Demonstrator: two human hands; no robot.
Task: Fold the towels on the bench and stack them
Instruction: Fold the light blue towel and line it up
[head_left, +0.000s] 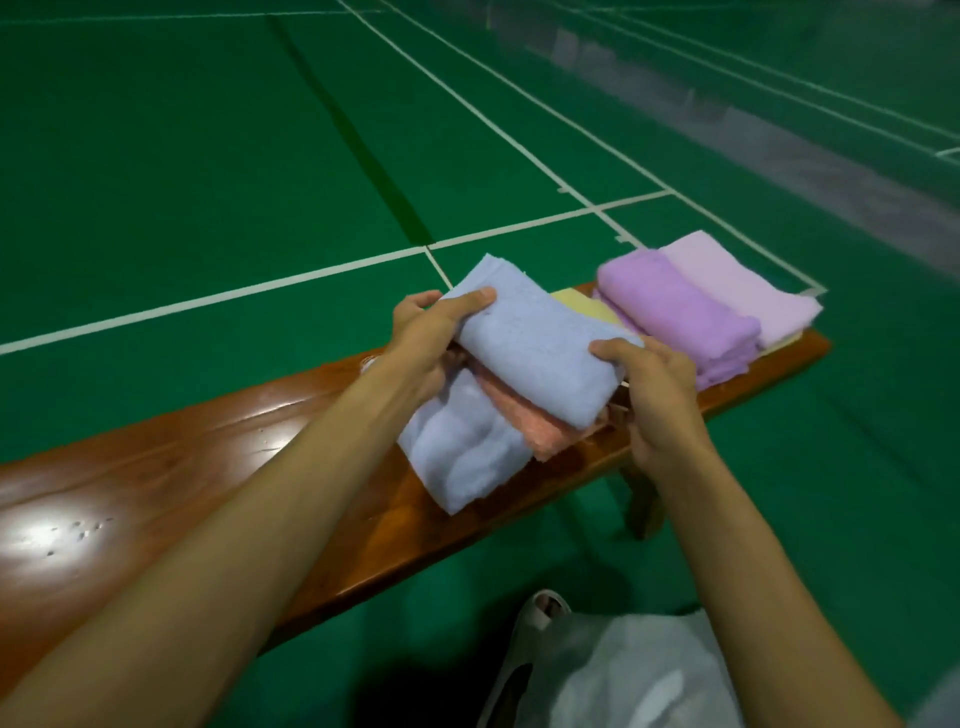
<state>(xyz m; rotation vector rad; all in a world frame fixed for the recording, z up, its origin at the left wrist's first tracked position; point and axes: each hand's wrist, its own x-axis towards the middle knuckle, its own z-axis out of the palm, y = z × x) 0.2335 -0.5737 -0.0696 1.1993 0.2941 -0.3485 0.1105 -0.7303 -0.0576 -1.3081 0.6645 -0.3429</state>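
A folded light-blue towel (535, 343) is held just above the brown wooden bench (171, 467). My left hand (431, 338) grips its far-left end, thumb on top. My right hand (654, 395) grips its near-right end. Under it lie a folded pink-orange towel (530, 423) and another folded light-blue towel (460, 447), both resting on the bench. Further right on the bench sit a folded purple towel (675, 312), a paler pink towel (727, 286) beside it, and a yellow towel (584, 306) partly hidden beneath them.
The bench stands on a green sports court floor (208, 156) with white lines. Its left part shines bare and glossy. A white plastic bag (623, 675) and a shoe (545, 605) lie on the floor near me. One bench leg (641, 504) shows below the seat.
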